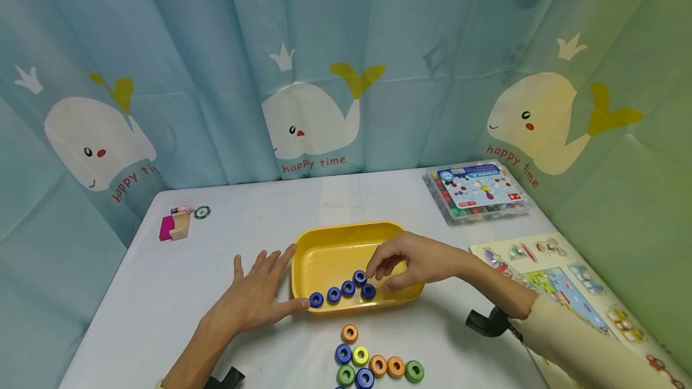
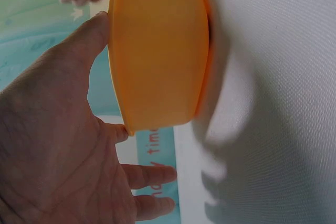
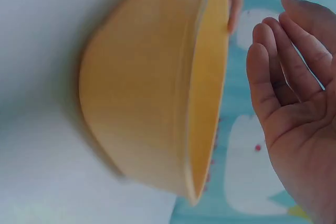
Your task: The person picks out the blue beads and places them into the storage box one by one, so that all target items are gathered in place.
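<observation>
A yellow tray (image 1: 346,230) lies on the white table with several blue rings (image 1: 348,289) along its near side. My left hand (image 1: 254,296) is spread at the tray's left end; its thumb (image 2: 97,30) touches the rim, and the other fingers are extended. Over the right part of the tray hovers my right hand (image 1: 418,260), fingers loosely bent near the blue rings. Nothing shows between the fingers of the right hand (image 3: 299,77) in the right wrist view. The rings are out of sight in both wrist views.
In front of the tray lie several loose rings, among them an orange ring (image 1: 349,333), a yellow ring (image 1: 360,355) and a green ring (image 1: 414,371). A clear box (image 1: 476,191) and a picture board (image 1: 562,293) are on the right. Small toys (image 1: 175,225) sit far left.
</observation>
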`<state>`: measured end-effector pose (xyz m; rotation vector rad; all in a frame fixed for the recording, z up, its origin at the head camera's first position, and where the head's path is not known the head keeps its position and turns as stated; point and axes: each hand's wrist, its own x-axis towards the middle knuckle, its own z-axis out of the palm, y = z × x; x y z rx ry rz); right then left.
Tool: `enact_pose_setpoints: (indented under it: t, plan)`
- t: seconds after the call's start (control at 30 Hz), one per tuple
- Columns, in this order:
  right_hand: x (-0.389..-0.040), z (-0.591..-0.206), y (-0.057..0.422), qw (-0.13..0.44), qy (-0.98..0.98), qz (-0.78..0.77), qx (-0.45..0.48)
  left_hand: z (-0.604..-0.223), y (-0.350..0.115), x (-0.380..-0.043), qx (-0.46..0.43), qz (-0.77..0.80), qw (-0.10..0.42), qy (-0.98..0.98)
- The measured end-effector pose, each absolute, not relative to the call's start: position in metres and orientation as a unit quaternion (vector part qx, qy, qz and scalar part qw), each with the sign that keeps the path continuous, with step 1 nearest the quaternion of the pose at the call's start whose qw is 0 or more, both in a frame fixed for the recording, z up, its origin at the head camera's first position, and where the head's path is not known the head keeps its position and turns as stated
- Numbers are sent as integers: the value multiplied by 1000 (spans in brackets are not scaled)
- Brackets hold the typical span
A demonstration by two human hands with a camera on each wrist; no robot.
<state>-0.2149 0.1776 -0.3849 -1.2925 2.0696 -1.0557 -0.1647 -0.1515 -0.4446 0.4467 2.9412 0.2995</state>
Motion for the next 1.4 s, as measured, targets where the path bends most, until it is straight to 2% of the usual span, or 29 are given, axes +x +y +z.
enact_pose_setpoints:
  t: [0.2, 0.43, 0.57, 1.03, 1.4]
  plan:
    - [-173, -386, 172, 245, 739, -386, -495, -444, -153, -164, 150, 98, 76, 981]
    - [-137, -415, 163, 281, 727, -398, -483, -445, -152, -165, 148, 95, 78, 981]
    - [-125, -432, 159, 279, 728, -391, -489, -446, -151, -165, 146, 96, 79, 982]
    - [-116, -456, 152, 286, 745, -361, -482, -446, -150, -165, 140, 93, 83, 982]
    - [-126, -454, 149, 241, 737, -304, -553, -445, -150, -165, 141, 96, 84, 982]
